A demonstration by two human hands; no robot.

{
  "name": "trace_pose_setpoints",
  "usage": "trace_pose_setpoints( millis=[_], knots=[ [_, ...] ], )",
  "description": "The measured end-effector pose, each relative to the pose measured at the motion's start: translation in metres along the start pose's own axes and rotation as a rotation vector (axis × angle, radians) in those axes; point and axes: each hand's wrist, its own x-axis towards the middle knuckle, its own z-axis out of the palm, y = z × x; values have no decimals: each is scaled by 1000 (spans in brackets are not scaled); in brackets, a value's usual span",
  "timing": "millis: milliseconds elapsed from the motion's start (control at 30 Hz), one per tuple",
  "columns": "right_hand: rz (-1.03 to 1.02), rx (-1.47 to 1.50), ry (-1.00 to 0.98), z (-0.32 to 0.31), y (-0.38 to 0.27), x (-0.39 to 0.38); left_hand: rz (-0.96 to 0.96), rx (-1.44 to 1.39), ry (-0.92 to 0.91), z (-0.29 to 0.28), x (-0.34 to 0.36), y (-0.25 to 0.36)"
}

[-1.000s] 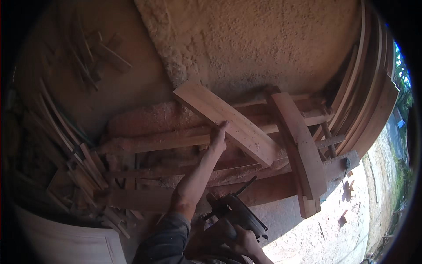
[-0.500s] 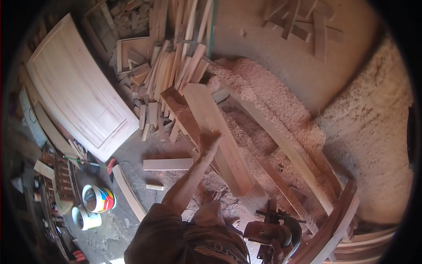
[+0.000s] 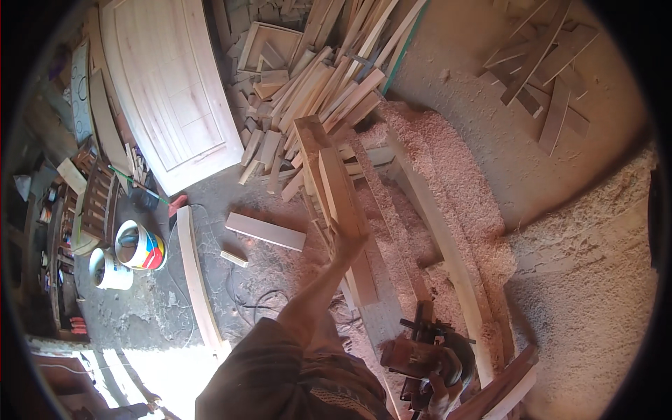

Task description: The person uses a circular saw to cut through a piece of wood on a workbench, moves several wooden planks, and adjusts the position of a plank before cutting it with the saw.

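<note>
My left hand (image 3: 348,246) is wrapped over a thick, pale wooden beam (image 3: 341,189), which lies lengthwise away from me on a dusty wooden support (image 3: 383,318). A darker board end (image 3: 308,131) shows just beyond the beam's far end. At the lower right, my right hand (image 3: 439,389) is closed around a handheld power tool (image 3: 413,355) with a dusty reddish body and black metal parts. The tool is near the beam's near end and apart from it. Its underside is hidden, so its exact kind is unclear.
Wood shavings (image 3: 455,161) are heaped along a long plank (image 3: 441,231) to the right. A pile of offcuts (image 3: 308,91) fills the far middle, beside a panelled door (image 3: 168,84). Buckets (image 3: 143,248), a loose block (image 3: 266,231) and cables (image 3: 259,304) are at left.
My view has swung, so the surroundings appear shifted. The beam appears turned to show a different face, with my left hand still on it. The power tool stays in my right hand.
</note>
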Motion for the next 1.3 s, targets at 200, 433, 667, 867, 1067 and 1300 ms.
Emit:
trace_pose_setpoints(
  millis=[200,433,667,867,1067,1300],
  knots=[
    [57,-63,-72,-38,27,4,-58,-150,-185,2,-69,-17],
    [52,-84,-166,-45,24,5,-108,-84,-135,7,-28,0],
    [-274,-435,-273,-23,14,9,-31,-100,-207,24,-13,6],
    [-49,-222,-420,26,-11,14,350,-215,-114,-21,36,-44],
    [-44,-348,-551,52,28,35,1010,804,-496,-123,17,9],
    [-74,-383,-544,77,44,48,1420,1035,-574,-78,30,-33]
  ],
)
